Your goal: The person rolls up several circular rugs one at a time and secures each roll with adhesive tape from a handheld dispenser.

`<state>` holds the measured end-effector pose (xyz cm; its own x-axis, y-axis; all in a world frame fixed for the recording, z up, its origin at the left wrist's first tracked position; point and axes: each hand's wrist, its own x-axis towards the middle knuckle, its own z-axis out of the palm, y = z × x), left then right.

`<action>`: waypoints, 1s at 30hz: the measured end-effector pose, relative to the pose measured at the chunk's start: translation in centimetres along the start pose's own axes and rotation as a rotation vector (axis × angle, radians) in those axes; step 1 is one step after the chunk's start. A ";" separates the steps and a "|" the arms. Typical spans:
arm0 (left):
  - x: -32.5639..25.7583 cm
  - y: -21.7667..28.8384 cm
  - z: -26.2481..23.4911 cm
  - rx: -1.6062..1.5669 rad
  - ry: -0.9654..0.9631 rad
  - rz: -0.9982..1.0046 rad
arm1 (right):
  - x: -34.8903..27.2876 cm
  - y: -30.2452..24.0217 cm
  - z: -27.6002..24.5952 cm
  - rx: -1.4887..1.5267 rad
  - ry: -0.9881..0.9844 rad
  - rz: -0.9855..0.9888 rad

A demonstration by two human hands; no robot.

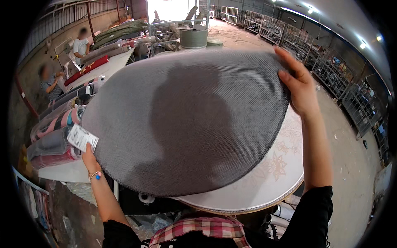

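Note:
A large oval grey mat [124, 111] with a fine ribbed surface and a dark edge is held up in front of me, tilted. A dark shadow falls across its middle. My right hand [300, 84] grips the mat's far right edge, thumb on the face I see and fingers over the rim. At the left edge, my left hand [89, 158] is closed, its thumb on a white printed label [82, 138]; its other fingers are hidden behind. Below the mat stands a round white table [275, 165] with a pale floral pattern, partly covered from view.
Rolled mats in plastic wrap [53, 140] lie along the left, near a red roll [87, 70] on a long table. Two people stand there. A green drum [193, 38] is beyond the mat. Wire cages [335, 70] line the right wall. Rolls [281, 211] sit under the round table.

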<state>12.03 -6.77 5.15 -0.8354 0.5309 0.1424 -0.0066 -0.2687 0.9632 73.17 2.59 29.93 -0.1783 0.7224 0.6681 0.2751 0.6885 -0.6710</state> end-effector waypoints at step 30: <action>-23.2 7.8 1.5 0.029 -0.440 -0.428 | -19.1 17.1 12.3 -0.792 -0.581 0.239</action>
<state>32.14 -19.99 9.67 -0.4568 0.8704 -0.1839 -0.2710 0.0608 0.9607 69.69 1.40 1.73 -0.4109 0.9004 0.1429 0.8740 0.4337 -0.2193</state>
